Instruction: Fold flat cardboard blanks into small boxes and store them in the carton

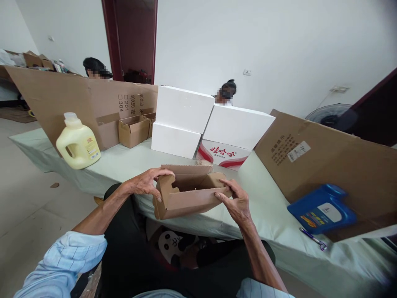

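A small brown cardboard box [189,203] is held at the front edge of the covered table, its top open toward me and its far flap raised. My left hand [147,184] grips its left end, with the thumb on the near corner and the fingers over the top. At the right end, my right hand [235,200] pinches the near wall's upper edge, thumb outside and fingers reaching over the rim. The bottom of the box's inside is mostly hidden by the near wall.
A pale yellow jug [79,142] and a small cardboard box [133,131] stand left. White boxes [182,109] are stacked behind. At right, a blue bottle [324,211] leans by a cardboard sheet [356,165], near a purple-handled tool [313,239]. Two people sit beyond.
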Available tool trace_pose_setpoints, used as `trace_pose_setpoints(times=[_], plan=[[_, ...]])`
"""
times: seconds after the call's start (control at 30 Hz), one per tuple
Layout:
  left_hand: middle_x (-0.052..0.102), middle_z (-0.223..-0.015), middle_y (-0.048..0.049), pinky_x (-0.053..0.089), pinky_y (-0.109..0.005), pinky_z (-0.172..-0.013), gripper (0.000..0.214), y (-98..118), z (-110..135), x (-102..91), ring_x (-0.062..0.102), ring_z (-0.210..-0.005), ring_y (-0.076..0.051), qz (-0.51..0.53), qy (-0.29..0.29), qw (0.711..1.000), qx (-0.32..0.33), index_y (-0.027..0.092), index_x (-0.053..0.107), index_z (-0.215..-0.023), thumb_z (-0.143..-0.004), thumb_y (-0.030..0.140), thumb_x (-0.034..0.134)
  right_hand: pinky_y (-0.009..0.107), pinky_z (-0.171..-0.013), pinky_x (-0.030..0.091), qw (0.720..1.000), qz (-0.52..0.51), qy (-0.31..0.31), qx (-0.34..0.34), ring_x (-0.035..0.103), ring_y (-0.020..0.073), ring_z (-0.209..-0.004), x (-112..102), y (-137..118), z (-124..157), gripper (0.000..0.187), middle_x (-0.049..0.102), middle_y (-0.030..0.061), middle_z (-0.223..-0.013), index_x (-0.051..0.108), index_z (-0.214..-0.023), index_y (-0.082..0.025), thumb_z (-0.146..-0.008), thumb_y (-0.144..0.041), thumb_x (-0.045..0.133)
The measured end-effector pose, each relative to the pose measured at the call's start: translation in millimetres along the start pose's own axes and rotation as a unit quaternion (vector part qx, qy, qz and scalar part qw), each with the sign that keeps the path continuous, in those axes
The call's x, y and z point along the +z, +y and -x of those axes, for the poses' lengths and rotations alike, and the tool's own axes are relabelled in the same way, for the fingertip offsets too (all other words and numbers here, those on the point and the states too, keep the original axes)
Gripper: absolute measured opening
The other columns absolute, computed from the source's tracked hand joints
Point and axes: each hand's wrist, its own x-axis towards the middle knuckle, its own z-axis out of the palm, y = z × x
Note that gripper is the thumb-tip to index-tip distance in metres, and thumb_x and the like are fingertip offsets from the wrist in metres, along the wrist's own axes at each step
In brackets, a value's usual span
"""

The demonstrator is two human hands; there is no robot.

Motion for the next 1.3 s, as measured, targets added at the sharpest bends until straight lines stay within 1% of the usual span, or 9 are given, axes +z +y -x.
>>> trace_pose_setpoints(times=[0.13,0.27,0.47,0.57,0.7,0.8,0.93,1.1,1.3], plan=[[0.070,-0.123,-0.0066,0.054,-0.036,-0.097,0.054,0,2,-1.4,0.066,-0.117,-0.026,0.039,0.039,0.998,0.008,0.023,0.073,-0.119,-0.072,0.038,0.094,0.037,-0.081,0.052,1.000,0.016,0.000,0.010,0.060,0.0232,-0.082,1,1,1,0.044,0.062,0.0017,-0.088,0.080,-0.118,-0.025,-0.090,-0.058,0.081],[0.067,-0.105,-0.0011,0.055,-0.034,-0.094,0.046,-3,4,1.2,0.066,-0.099,-0.019,0.099,0.092,0.991,0.000,0.021,0.065,-0.100,-0.069,0.037,0.096,0.037,-0.081,0.053,1.000,0.023,0.014,0.014,0.059,0.0232,-0.083,4,0,2,0.041,0.063,0.0024,-0.090,0.079,-0.118,-0.024,-0.091,-0.055,0.080],[0.069,-0.110,-0.0037,0.055,-0.033,-0.092,0.049,-15,4,4.7,0.066,-0.092,-0.016,0.129,0.177,0.976,-0.015,0.022,0.055,-0.092,-0.069,0.038,0.095,0.037,-0.079,0.053,0.998,0.038,0.049,0.006,0.059,0.0229,-0.082,12,0,4,0.036,0.065,0.0030,-0.090,0.078,-0.117,-0.024,-0.093,-0.051,0.080],[0.069,-0.123,-0.0065,0.053,-0.033,-0.095,0.051,-21,5,9.7,0.068,-0.104,-0.019,0.125,0.194,0.973,-0.021,0.023,0.054,-0.098,-0.070,0.037,0.094,0.038,-0.081,0.053,0.996,0.041,0.076,-0.002,0.061,0.0243,-0.088,18,2,7,0.038,0.068,0.0050,-0.098,0.077,-0.119,-0.024,-0.093,-0.052,0.081],[0.066,-0.135,-0.0086,0.053,-0.035,-0.101,0.070,-24,9,23.7,0.067,-0.120,-0.024,0.116,0.156,0.981,-0.027,0.026,0.053,-0.114,-0.062,0.037,0.099,0.041,-0.086,0.056,0.993,0.029,0.116,-0.002,0.064,0.0267,-0.096,26,5,11,0.038,0.070,0.0078,-0.107,0.076,-0.119,-0.023,-0.094,-0.051,0.081],[0.067,-0.134,-0.0100,0.053,-0.040,-0.104,0.077,-27,11,33.0,0.067,-0.123,-0.027,0.117,0.145,0.982,-0.043,0.026,0.051,-0.118,-0.061,0.042,0.100,0.042,-0.087,0.056,0.991,0.022,0.129,0.005,0.065,0.0278,-0.098,29,7,13,0.039,0.069,0.0090,-0.107,0.076,-0.119,-0.023,-0.094,-0.052,0.080],[0.069,-0.133,-0.0112,0.052,-0.045,-0.107,0.081,-29,13,38.4,0.068,-0.126,-0.030,0.104,0.181,0.976,-0.066,0.027,0.050,-0.130,-0.068,0.053,0.097,0.044,-0.089,0.057,0.989,0.028,0.145,0.007,0.065,0.0286,-0.101,28,7,15,0.038,0.069,0.0097,-0.108,0.076,-0.118,-0.023,-0.095,-0.053,0.078],[0.053,-0.160,-0.0178,0.048,-0.050,-0.119,0.109,-9,20,39.8,0.054,-0.149,-0.038,0.079,0.140,0.986,-0.032,0.032,0.040,-0.157,-0.068,0.049,0.100,0.040,-0.086,0.057,0.988,0.037,0.150,-0.003,0.065,0.0267,-0.099,26,5,19,0.033,0.068,0.0087,-0.107,0.075,-0.120,-0.023,-0.098,-0.047,0.077],[0.045,-0.166,-0.0144,0.045,-0.055,-0.124,0.118,16,30,43.5,0.047,-0.154,-0.042,0.011,0.108,0.994,-0.027,0.036,0.040,-0.161,-0.062,0.052,0.103,0.040,-0.085,0.057,0.986,0.047,0.160,-0.003,0.065,0.0261,-0.097,24,3,23,0.030,0.067,0.0079,-0.106,0.074,-0.119,-0.023,-0.099,-0.045,0.075]])
